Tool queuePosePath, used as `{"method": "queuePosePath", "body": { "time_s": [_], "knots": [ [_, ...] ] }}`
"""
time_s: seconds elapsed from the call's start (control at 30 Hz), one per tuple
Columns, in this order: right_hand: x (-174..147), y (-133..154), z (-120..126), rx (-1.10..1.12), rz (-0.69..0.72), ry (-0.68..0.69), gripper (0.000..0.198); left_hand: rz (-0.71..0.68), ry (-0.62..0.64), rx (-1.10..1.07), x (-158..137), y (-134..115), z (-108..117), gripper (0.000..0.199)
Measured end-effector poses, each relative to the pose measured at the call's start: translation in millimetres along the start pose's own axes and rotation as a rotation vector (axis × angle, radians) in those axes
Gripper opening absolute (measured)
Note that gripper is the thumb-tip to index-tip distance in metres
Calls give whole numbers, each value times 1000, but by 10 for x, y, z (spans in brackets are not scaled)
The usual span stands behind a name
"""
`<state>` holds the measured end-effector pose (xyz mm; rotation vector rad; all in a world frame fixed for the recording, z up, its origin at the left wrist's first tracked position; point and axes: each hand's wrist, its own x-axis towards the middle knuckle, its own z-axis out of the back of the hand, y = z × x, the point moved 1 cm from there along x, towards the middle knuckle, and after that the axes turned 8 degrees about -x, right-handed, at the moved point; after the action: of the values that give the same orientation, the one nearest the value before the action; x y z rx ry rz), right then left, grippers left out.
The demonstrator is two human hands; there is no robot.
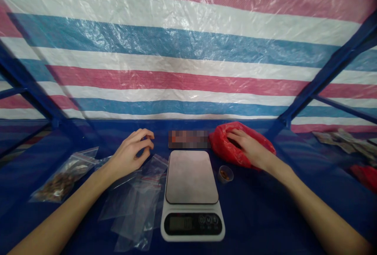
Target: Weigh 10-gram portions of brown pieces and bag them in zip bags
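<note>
The right hand (244,145) is entering the mouth of the red bag (222,149), which is lying crumpled on the blue table (253,212), beyond and to the right of the scale (192,178). The rim of the bag is hiding the fingertips, so it cannot be told whether they are gripping anything. The left hand (134,149) is hovering on the opposite side, well apart from the right, with its fingers loosely curled, the thumb standing off from them and nothing visible between. Flat clear bags (138,208) are overlapping just below it; whether it is touching one cannot be determined. A small clear cup (231,174) is standing between the scale and the red bag, holding some brown pieces. A filled clear bag (59,182) is lying at the far left. The scale is carrying nothing on its plate, and its display (180,223) is showing digits too faint to read with certainty. This arrangement is suggesting that the step in hand is a reach into the red bag. By that judgement, the next move is calling for a clean withdrawal of the right hand, keeping the bag mouth open and avoiding the adjacent cup.
</note>
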<state>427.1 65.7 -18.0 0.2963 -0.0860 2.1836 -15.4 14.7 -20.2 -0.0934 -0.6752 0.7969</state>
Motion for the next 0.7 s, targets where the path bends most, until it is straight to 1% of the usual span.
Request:
{"method": "queuePosePath", "body": {
  "time_s": [0.1,0.2,0.27,0.43,0.57,0.7],
  "knots": [
    [-104,-26,28,-39,-82,-12,39,-5,2,-3,-3,20,-7,19],
    [-127,-64,28,-52,-123,-22,40,-10,-5,-5,-11,29,-2,20],
    [-116,-80,16,-32,-103,-15,40,-15,2,-8,-15,29,0,20],
    [-80,-80,-26,78,-20,-11,32,-15,21,-11,-15,36,-13,21],
    [-61,-91,-54,152,67,-20,34,-9,21,-16,-15,47,-22,22],
    [-44,-91,-48,175,99,-40,33,-10,19,-34,-18,54,-24,23]
  ]
}}
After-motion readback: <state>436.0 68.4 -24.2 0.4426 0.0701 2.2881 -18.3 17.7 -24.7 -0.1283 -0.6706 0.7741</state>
